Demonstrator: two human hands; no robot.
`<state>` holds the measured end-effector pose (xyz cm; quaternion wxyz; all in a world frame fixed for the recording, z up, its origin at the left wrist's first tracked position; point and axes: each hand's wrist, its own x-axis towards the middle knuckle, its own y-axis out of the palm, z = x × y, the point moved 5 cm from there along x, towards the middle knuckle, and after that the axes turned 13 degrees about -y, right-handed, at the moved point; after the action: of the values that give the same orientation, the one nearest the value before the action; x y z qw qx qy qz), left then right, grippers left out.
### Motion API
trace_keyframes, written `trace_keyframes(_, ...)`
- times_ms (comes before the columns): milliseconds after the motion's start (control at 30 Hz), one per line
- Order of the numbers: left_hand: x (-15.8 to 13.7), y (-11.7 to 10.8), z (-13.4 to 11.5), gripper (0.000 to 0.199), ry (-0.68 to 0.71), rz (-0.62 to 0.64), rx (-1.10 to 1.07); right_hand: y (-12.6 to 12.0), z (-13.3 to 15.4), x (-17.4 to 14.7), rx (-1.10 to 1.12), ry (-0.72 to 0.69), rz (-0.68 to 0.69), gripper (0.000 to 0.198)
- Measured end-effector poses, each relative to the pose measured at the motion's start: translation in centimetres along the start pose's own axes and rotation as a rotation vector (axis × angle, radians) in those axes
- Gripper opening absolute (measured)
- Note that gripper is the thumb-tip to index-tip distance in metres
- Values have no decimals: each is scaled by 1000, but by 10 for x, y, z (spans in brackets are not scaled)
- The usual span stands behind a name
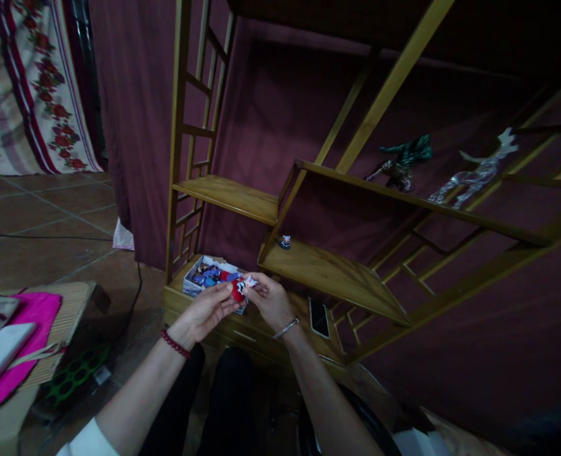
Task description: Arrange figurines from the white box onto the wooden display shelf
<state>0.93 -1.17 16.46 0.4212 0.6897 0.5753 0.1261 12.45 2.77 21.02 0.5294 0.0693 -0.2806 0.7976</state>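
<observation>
Small red & white figurine is up btwn both hands, in front of the low cabinet top, just beside & partly over the open box. L hand: thumb & fingers closed on its red part; R hand: thumb & fingertips pinching the white end, so grip's narrow on both sides. Exact shape of fig. too small/blurred to tell. Box sits on the cabinet top, w/ a jumble of blue, purple & red pcs inside; its near R corner is partly hidden by the hands. Phone, dark screen up, lies on same surface, R of the R hand. One step up, a tiny fig. w/ dark base stands at the L end of the mid shelf. Higher, on the R shelf: green ornament & clear deer, apart. Far L, table w/ bright pink mat & white slab-like item on it.
</observation>
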Motion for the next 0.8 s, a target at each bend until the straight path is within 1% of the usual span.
trace_keyframes(267,0,3,1,13,-13,0,6,-3,3,1,31,-5,10,27)
trace_keyframes(467,2,3,3,14,-8,5,-1,-5,7,1,-11,-26,40,24)
trace_keyframes(567,1,4,3,12,-13,-7,1,-7,9,0,-44,-23,39,23)
trace_keyframes(700,1,7,3,10,-17,-7,8,-9,9,-1,-100,-54,48,23)
trace_keyframes(800,1,7,4,10,-14,-22,6,-8,7,-2,-99,-61,71,24)
